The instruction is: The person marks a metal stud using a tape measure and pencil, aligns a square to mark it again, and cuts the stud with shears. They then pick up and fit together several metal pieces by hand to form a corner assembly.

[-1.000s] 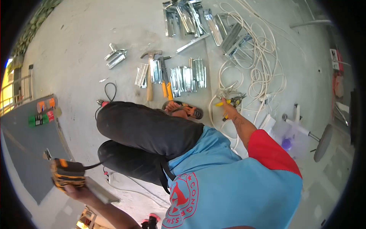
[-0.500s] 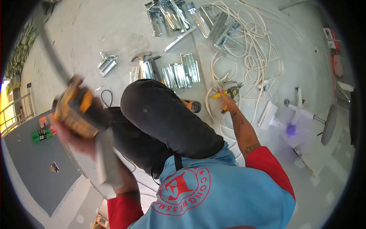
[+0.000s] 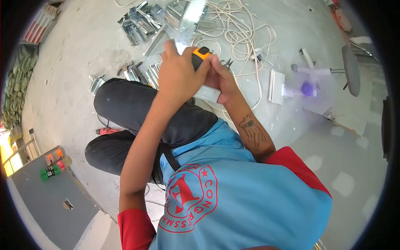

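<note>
My left hand [image 3: 177, 77] is closed around a yellow-and-black tape measure [image 3: 200, 56], and its fingers also lie against a shiny metal channel [image 3: 192, 21]. The channel runs up past both hands, and its lower end sticks out below them. My right hand [image 3: 225, 81] is wrapped around the lower part of the channel, its thumb by the tape measure. Jaws of a cutting tool [image 3: 228, 63] show on the floor just behind my right hand; its handles are hidden. Several metal pieces [image 3: 153, 75] lie beyond my knee, beside a partly hidden hammer [image 3: 125, 68].
More metal pieces [image 3: 139, 23] lie at the top. Looped white cable [image 3: 246, 29] spreads over the floor at upper right, near a stool [image 3: 351, 71]. A red tool [image 3: 107, 131] lies by my knees. Bottles [image 3: 52, 171] stand on a grey board [image 3: 46, 200] at left.
My left hand has swung up and right with the tape measure and channel. My right hand has left the cutting tool and taken hold of the channel. The view has shifted.
</note>
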`<act>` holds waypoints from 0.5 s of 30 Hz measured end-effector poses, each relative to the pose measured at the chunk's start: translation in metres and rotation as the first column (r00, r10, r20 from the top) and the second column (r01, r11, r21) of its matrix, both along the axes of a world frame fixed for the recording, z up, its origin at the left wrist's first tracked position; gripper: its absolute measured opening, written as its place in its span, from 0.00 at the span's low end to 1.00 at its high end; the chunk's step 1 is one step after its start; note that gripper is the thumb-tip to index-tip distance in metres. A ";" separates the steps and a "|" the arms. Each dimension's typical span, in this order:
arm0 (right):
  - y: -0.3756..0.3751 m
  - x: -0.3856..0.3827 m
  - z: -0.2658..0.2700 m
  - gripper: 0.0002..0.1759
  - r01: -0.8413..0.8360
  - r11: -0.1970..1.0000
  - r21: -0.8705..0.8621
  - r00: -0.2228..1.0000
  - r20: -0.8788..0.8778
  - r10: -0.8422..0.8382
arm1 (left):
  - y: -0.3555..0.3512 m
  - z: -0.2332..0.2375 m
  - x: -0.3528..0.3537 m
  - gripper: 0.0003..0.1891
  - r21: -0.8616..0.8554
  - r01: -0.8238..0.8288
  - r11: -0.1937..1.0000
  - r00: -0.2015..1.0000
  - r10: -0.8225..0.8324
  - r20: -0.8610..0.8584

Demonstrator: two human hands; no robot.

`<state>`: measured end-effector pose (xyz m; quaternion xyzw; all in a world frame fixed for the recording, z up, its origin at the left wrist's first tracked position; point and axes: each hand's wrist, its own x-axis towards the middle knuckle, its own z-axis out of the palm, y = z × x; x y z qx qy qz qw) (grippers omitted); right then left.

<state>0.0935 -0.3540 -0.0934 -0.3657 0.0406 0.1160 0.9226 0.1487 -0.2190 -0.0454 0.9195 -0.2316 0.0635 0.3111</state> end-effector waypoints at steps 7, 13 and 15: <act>-0.042 -0.048 -0.038 0.42 0.198 0.953 -0.228 0.957 -0.164 -0.238 | -0.058 -0.009 -0.048 0.24 -0.008 -0.068 0.998 0.992 0.069 0.104; -0.083 -0.049 -0.033 0.37 0.126 0.973 -0.195 0.991 -0.027 -0.134 | -0.074 0.027 -0.047 0.30 -0.192 -0.021 0.981 0.979 -0.018 -0.201; -0.095 -0.043 -0.030 0.38 0.115 0.965 -0.237 0.993 0.032 -0.110 | -0.078 0.036 -0.042 0.31 -0.280 -0.010 0.960 0.984 -0.040 -0.174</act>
